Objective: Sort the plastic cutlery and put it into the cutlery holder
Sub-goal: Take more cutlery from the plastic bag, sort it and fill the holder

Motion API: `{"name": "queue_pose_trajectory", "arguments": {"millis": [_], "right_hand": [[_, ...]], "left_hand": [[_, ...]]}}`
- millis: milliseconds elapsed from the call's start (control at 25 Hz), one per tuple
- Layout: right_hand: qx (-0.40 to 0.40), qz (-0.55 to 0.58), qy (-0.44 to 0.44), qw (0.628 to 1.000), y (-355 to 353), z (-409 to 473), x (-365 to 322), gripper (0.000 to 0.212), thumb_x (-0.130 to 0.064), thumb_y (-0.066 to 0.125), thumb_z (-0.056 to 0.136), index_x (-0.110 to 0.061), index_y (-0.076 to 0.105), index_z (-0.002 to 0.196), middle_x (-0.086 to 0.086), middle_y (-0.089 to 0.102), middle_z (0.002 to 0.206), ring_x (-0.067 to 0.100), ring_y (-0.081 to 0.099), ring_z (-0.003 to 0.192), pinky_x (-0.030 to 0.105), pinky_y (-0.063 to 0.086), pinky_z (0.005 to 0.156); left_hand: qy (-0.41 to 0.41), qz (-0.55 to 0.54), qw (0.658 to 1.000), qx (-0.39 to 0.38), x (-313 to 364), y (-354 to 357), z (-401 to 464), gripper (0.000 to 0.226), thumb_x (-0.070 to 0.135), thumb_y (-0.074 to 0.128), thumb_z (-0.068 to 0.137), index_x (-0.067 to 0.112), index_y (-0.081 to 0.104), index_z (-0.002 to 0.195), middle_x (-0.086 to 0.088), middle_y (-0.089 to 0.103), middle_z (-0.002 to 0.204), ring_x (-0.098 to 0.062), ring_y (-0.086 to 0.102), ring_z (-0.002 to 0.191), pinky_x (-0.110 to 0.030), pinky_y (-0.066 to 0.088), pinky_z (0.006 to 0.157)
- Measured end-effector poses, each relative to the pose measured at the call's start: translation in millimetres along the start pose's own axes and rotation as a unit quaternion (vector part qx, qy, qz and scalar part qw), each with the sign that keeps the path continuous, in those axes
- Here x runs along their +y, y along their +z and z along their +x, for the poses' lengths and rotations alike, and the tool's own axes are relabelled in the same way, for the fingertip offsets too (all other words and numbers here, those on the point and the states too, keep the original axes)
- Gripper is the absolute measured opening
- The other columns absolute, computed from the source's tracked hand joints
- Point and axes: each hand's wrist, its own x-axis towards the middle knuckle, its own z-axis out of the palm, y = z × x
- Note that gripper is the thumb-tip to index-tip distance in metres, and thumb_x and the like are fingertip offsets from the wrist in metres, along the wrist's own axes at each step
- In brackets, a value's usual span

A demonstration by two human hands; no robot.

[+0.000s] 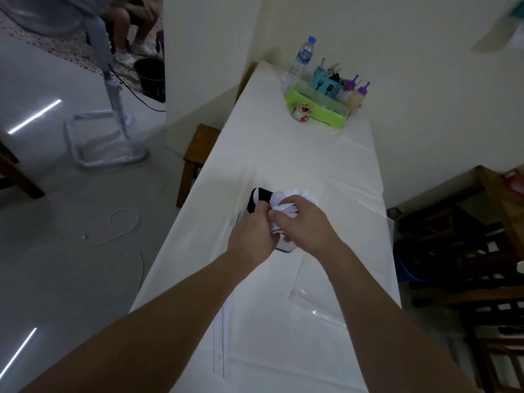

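Note:
A bundle of white plastic cutlery (286,201) sticks up between both my hands over the middle of the table. My left hand (251,234) grips the lower part of the bundle from the left. My right hand (303,222) curls round it from the right, fingers over the handles. Under and behind the hands stands a black and white cutlery holder (262,197), mostly hidden by them. A few white sticks or straws (221,344) lie on the table near my left forearm.
The long table (283,154) has a white cover. At its far end stand a green tray (317,106), a blue utensil cup (326,83), a water bottle (302,59), two squeeze bottles (354,93). A wooden stool (198,154) stands left, a fan stand (107,129) on the floor.

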Motion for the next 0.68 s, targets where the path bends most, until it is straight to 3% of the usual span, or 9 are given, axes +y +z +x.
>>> {"name": "queue_pose_trajectory", "arguments": {"millis": [120,200,320,400,480,600,680], "right_hand": [[0.045,0.007,-0.011,0.999,3,6,-2,0.014,-0.043,0.07,0.08,-0.03,0.066,0.086,-0.012,0.069,0.073,0.006,0.068,0.068,0.023,0.056,0.071],[0.079,0.011,-0.014,0.997,4,12,-1,0.007,-0.037,0.069,0.076,-0.033,0.068,0.083,-0.014,0.069,0.074,0.006,0.068,0.078,0.032,0.058,0.079],[0.092,0.027,-0.005,0.995,-3,19,-3,0.008,-0.032,0.068,0.069,-0.031,0.069,0.077,-0.012,0.069,0.073,0.01,0.068,0.075,0.03,0.056,0.071],[0.112,0.03,-0.014,0.993,-13,25,-5,0.018,-0.033,0.066,0.066,-0.024,0.07,0.08,-0.008,0.069,0.071,0.013,0.067,0.067,0.026,0.051,0.063],[0.137,0.022,-0.015,0.99,-25,34,-7,0.014,-0.03,0.068,0.07,-0.023,0.07,0.082,-0.006,0.07,0.07,0.016,0.068,0.066,0.027,0.052,0.063],[0.157,-0.012,-0.016,0.987,-39,46,-13,0.012,-0.03,0.067,0.073,-0.026,0.069,0.084,-0.004,0.07,0.073,0.021,0.07,0.072,0.031,0.057,0.068],[0.15,-0.058,-0.034,0.986,-39,51,-21,0.014,-0.029,0.067,0.076,-0.023,0.068,0.089,-0.004,0.069,0.074,0.019,0.069,0.074,0.028,0.054,0.072]], "left_hand": [[0.025,0.015,1.0,0.004,4,-2,5,0.041,0.027,0.059,0.093,0.008,0.044,0.126,-0.007,0.069,0.089,-0.027,0.068,0.076,-0.038,0.055,0.067],[0.031,0.018,0.999,0.015,8,-6,8,0.037,0.026,0.06,0.092,0.012,0.047,0.124,-0.007,0.07,0.087,-0.027,0.066,0.074,-0.035,0.052,0.066],[0.05,0.038,0.998,0.01,8,-14,12,0.026,0.026,0.062,0.089,0.014,0.056,0.112,-0.001,0.059,0.078,-0.023,0.06,0.071,-0.03,0.044,0.063],[0.044,0.034,0.998,0.014,-4,-16,15,0.024,0.03,0.067,0.084,0.016,0.056,0.101,0.001,0.057,0.08,-0.024,0.063,0.076,-0.034,0.051,0.068],[0.006,0.031,0.999,0.039,-21,-18,15,0.038,0.031,0.072,0.08,0.017,0.056,0.112,-0.003,0.062,0.1,-0.022,0.061,0.091,-0.039,0.055,0.079],[-0.055,0.064,0.994,0.067,-38,-16,2,0.06,0.019,0.07,0.086,0.011,0.044,0.14,-0.01,0.05,0.138,-0.027,0.05,0.124,-0.038,0.046,0.102],[-0.032,0.108,0.991,0.071,-43,-10,-9,0.062,0.014,0.067,0.089,0.007,0.041,0.145,-0.013,0.047,0.146,-0.029,0.046,0.133,-0.038,0.04,0.109]]}}
